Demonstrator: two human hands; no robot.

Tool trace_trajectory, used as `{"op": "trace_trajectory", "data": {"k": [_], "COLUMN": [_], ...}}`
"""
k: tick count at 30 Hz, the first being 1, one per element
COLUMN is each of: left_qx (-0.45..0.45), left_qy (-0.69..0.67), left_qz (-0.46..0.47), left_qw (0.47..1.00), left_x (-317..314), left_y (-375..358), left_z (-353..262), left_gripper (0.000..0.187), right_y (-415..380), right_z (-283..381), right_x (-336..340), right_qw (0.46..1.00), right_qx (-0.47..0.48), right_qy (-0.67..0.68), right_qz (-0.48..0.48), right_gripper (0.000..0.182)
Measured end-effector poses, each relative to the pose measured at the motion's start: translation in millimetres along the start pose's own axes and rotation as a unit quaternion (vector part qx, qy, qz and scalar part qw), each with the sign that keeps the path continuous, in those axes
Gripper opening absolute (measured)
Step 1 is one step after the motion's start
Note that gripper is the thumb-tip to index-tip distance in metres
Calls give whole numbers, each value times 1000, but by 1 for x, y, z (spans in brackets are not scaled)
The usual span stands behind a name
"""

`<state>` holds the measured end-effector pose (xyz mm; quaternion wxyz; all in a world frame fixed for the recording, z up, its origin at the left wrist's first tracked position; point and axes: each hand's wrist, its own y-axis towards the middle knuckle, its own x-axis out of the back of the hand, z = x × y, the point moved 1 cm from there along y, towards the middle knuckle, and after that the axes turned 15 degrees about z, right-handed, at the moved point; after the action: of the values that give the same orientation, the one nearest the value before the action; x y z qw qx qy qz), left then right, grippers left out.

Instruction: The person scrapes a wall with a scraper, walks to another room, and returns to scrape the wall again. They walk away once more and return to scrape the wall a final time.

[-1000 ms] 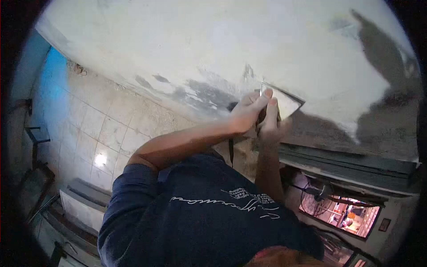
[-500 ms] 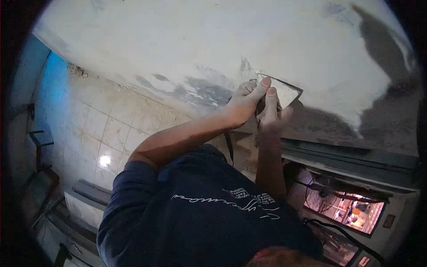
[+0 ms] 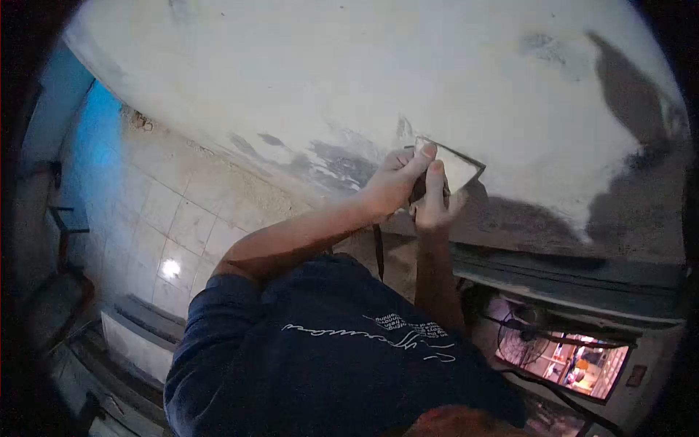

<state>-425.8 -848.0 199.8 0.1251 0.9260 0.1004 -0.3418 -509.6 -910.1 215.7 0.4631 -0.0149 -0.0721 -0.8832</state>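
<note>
Both of my hands are closed on a flat scraper [image 3: 457, 169], whose broad face looks white and whose edge is dark. It lies close against the pale, plastered wall [image 3: 364, 65]. My left hand [image 3: 397, 182] has its thumb on the left part of the scraper. Beside it, my right hand [image 3: 435, 200] presses its thumb on the face from below. The other fingers are mostly hidden behind the scraper, and I cannot make out a handle. A grey, rough patch [image 3: 342, 164] of the wall lies just left of my hands.
Darker grey wall areas [image 3: 539, 226] lie to the right, above a dark ledge [image 3: 568, 266]. Below that are a fan [image 3: 520, 339] and a lit opening [image 3: 586, 364]. Floor tiles [image 3: 193, 222] and a pale box-like piece [image 3: 135, 346] are at left.
The camera view has shifted a little. The scraper has slid slightly left along the wall, with both hands still on it.
</note>
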Motion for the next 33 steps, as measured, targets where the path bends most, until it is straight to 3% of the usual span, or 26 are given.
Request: {"op": "trace_trajectory", "data": {"k": [1,4,6,7,8,13,15,18,20,22,24,25,28,29,31,33], "left_qx": [12,21,-15,-60,-43,-14,21,20,26,21,6,6,-10,-20,-29,-23], "left_qy": [-9,11,-15,-28,-21,23,64,62,63,60,55,58,28,31,27,9], "left_qz": [5,6,13,20,34,10,101,123,129,128,124,125,137,103,37,60], "left_qw": [1000,1000,1000,998,998,1000,993,990,989,990,991,990,990,994,999,998], "left_x": [0,2,-5,-5,-2,9,19,16,13,13,15,13,8,9,8,9], "left_y": [0,4,5,7,6,1,-3,-7,-9,-7,-3,-4,-4,-3,-4,-6], "left_z": [5,0,-7,-12,-11,16,30,42,38,29,20,16,4,1,2,2], "left_gripper": [47,46,45,44,45,47,46,45,44,44,44,44,44,43,41,42], "right_y": [0,7,10,11,14,-6,-16,-25,-9,-14,-22,-21,-5,1,6,2], "right_z": [-17,-10,3,-2,-3,-10,-18,-20,-21,-25,-24,-24,-10,-10,-17,-7], "right_x": [8,-7,-6,-2,-3,1,4,5,-9,-6,8,8,-2,-8,-11,-13], "right_qw": [996,984,997,996,997,1000,998,997,959,921,994,994,998,996,995,995], "right_qx": [82,146,2,4,36,15,27,-59,-137,-174,-90,-87,36,68,68,70], "right_qy": [-22,10,22,23,-1,1,-8,-5,101,153,32,34,48,56,55,47], "right_qz": [10,-103,-80,-85,-63,-16,-51,-51,-226,-313,-61,-62,-28,-27,-56,-61], "right_gripper": [23,23,24,24,24,27,27,28,27,29,24,24,23,23,27,29]}}
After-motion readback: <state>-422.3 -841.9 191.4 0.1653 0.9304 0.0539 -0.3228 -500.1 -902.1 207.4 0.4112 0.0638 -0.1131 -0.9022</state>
